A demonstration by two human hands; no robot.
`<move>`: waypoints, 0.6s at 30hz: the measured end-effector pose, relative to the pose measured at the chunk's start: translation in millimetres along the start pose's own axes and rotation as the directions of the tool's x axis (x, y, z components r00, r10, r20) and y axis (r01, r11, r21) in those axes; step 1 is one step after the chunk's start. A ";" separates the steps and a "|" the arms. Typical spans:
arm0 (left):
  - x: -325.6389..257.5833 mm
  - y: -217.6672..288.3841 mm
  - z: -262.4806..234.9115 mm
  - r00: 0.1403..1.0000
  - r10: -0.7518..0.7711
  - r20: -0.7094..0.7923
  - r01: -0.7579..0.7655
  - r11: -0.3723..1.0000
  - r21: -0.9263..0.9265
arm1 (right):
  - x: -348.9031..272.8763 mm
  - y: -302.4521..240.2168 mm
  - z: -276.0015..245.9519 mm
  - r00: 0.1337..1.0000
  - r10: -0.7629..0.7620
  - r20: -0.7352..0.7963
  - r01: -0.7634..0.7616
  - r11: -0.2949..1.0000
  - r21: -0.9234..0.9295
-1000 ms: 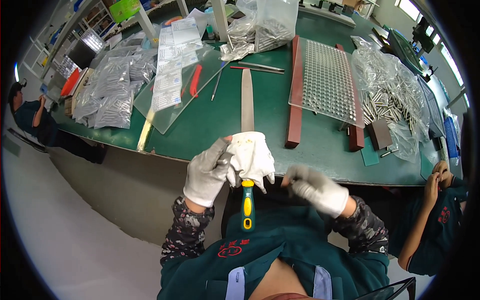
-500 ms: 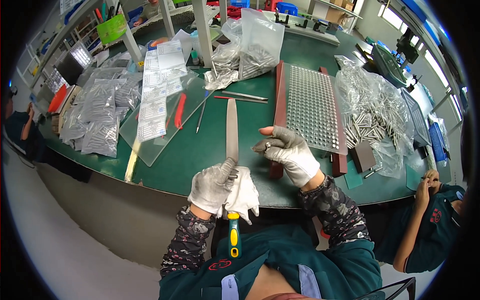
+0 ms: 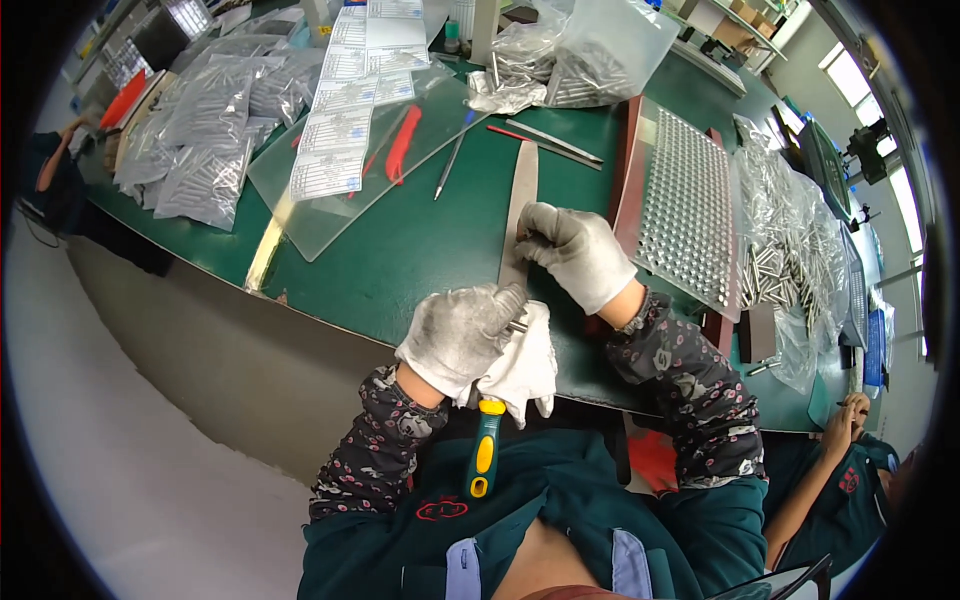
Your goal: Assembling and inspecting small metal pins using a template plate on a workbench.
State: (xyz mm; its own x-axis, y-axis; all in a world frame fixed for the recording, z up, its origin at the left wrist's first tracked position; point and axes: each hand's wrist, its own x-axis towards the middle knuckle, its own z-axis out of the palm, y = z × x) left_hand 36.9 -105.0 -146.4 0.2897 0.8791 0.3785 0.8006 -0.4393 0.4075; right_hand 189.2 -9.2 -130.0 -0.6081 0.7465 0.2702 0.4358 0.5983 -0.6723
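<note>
A long flat metal file (image 3: 520, 205) lies on the green table (image 3: 420, 250), its green and yellow handle (image 3: 484, 450) sticking out over the near edge toward me. My left hand (image 3: 458, 335), in a white glove, presses a small metal pin and a white cloth (image 3: 520, 368) against the file near its handle end. My gloved right hand (image 3: 575, 250) rests on the file's middle, fingertips pinched on its edge.
A perforated metal tray (image 3: 680, 215) on red-brown rails sits right of the file. Bags of metal pins (image 3: 200, 140) lie far left and at the right (image 3: 790, 230). A clear sheet with papers (image 3: 345, 130), a red tool and thin rods lie behind. Another person's hand (image 3: 850, 415) is lower right.
My right hand moved from my lap up onto the file's middle. My left hand stayed with the cloth at the handle end. The view shifted closer to the table.
</note>
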 end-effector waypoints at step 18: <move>-1.7 1.2 -1.1 0.995 -0.047 0.086 0.053 0.996 -0.073 | 14.3 -22.8 -8.2 0.902 -0.065 0.427 0.343 0.709 -0.616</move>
State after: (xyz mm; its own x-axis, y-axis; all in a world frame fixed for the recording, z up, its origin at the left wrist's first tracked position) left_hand 36.9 -107.3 -145.7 0.2962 0.9113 0.2861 0.7742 -0.4045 0.4868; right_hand 176.0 -9.8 -105.2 -0.8601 0.5101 -0.0068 0.5095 0.8595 0.0400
